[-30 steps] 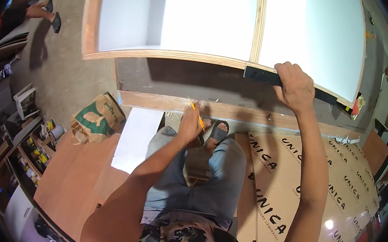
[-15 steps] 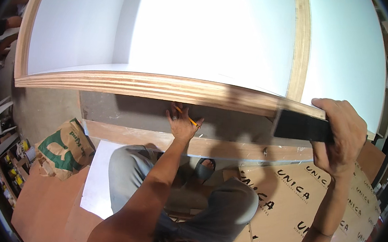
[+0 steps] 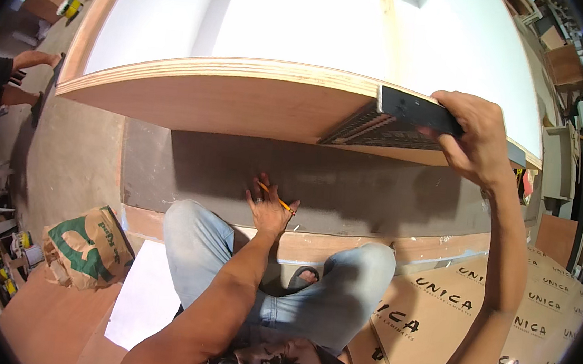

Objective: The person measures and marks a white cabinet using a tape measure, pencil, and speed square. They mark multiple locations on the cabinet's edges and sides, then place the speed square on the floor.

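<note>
A large plywood cabinet (image 3: 243,94) with a white interior stands in front of me, its layered front edge running across the view. My right hand (image 3: 473,132) grips a black speed square (image 3: 415,113) by its thick fence. The fence lies along the cabinet's front edge, and the marked triangular blade lies against the wooden face below. My left hand (image 3: 271,211) is lower down over the dark grey panel, fingers partly spread. An orange pencil (image 3: 276,198) is tucked between its fingers and thumb, pointing up to the left.
A brown paper bag (image 3: 88,247) and a white sheet (image 3: 146,301) lie at the left. Printed brown cardboard (image 3: 473,323) spreads at the right. A person's bare legs (image 3: 30,76) show at far left. My bent knees (image 3: 194,222) are close below the cabinet.
The view has shifted and tilted, so more of the cabinet's underside face shows. The square has turned against the front edge, exposing its triangular blade. The left hand still holds the pencil.
</note>
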`<state>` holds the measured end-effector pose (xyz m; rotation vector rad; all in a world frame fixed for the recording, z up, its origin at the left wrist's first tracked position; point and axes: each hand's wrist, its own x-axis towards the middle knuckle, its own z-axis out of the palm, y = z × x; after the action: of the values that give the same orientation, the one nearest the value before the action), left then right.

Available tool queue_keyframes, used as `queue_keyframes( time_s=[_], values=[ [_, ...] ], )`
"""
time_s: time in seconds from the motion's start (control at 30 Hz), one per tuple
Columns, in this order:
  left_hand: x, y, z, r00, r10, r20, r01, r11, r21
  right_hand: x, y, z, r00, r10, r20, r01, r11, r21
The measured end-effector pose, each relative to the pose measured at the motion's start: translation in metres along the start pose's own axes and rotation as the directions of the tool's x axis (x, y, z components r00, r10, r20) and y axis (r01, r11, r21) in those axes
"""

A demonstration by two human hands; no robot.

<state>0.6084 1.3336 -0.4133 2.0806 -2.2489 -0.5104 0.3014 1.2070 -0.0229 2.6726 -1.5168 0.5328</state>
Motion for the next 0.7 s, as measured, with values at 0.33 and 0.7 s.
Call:
queue_keyframes(
  time_s=[0.33,0.7],
  values=[
    [-0.007,-0.004,-0.005,0.997,0.039,-0.063,-0.051,0.976,-0.212,-0.017,-0.018,0.004,0.993,0.093,-0.065,-0.107,0.958,-0.265],
    [0.043,0.092,-0.274,0.167,0.333,-0.928,-0.764,0.638,0.091,-0.035,-0.015,0.004,0.983,0.156,-0.096,-0.174,0.959,-0.225]
  ],
)
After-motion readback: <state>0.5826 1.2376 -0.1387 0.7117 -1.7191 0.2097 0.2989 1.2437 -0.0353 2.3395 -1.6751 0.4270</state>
